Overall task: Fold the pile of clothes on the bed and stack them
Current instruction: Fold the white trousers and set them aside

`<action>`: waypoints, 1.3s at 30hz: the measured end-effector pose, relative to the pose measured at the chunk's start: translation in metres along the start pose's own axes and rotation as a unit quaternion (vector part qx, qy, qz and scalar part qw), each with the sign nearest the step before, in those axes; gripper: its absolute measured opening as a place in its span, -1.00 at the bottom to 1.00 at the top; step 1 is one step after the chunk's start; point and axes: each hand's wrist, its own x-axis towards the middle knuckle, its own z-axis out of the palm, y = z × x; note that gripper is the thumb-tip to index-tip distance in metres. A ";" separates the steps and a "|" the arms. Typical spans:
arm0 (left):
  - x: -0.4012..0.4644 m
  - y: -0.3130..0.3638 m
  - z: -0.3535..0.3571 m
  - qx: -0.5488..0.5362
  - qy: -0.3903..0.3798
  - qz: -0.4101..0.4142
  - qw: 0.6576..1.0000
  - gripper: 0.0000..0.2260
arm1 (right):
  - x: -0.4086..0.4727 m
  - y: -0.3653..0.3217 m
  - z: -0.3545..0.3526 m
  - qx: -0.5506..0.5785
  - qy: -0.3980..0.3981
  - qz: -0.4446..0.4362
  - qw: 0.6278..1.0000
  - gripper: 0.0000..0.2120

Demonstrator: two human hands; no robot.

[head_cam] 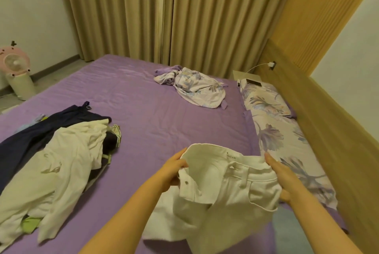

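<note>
Both my hands hold up a pair of white trousers by the waistband, above the near part of the purple bed. My left hand grips the waistband's left side near the button, thumb on top. My right hand holds the right side, its fingers stretched along the band and its thumb underneath. The trouser legs hang down toward me. On the bed's left lies the pile of clothes: a white garment on top, dark navy ones beneath, a bit of green at its near end.
A crumpled floral cloth lies at the bed's far side. A floral pillow and floral bedding run along the wooden headboard on the right. Curtains hang behind. A pink fan stands on the floor, left.
</note>
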 end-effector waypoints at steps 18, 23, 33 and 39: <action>0.040 -0.134 0.005 -0.024 0.239 -0.159 0.958 -0.68 | 0.089 0.171 -0.014 -0.187 0.102 0.134 0.968 -0.28; 0.094 -0.154 0.007 0.026 0.284 -0.106 0.953 -0.62 | 0.115 0.191 -0.011 -0.298 0.115 -0.040 0.947 -0.44; 0.208 -0.170 0.013 0.377 0.318 0.064 0.867 -0.56 | 0.161 0.260 0.024 -0.507 0.032 -0.070 0.858 -0.46; 0.225 -0.169 0.035 0.674 0.072 0.159 0.718 -0.29 | 0.171 0.280 0.050 -0.410 0.076 -0.014 0.909 -0.68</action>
